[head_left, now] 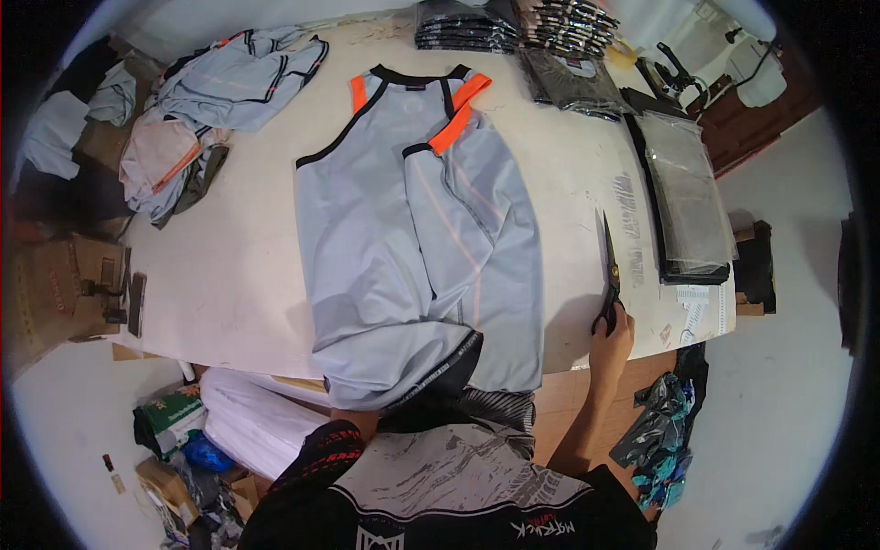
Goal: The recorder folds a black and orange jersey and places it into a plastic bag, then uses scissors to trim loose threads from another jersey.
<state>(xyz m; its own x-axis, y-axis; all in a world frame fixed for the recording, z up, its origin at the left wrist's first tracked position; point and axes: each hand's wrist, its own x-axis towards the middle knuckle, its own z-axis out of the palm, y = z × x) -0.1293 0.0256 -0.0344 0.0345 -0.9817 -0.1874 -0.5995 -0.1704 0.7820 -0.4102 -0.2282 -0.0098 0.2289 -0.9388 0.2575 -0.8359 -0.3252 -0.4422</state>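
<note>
A light grey sleeveless jersey (pixel 367 211) with black trim and orange shoulder strips lies spread on the pale table in front of me. Its right half is folded over loosely, and its hem hangs past the near edge, partly turned up to show a black band. My left hand (pixel 359 419) is at that hem, its fingers hidden beneath the cloth. To the right of the jersey, my right hand (pixel 616 332) grips the handles of black scissors (pixel 612 271). Their blades rest on the table, closed and pointing away from me.
Crumpled grey garments (pixel 240 81) lie at the table's far left. Packaged black clothes (pixel 467 27) are stacked at the back, with clear plastic bags (pixel 687 188) along the right side. A cardboard box (pixel 66 289) stands off the left edge; white rolls (pixel 247 417) lie below the table.
</note>
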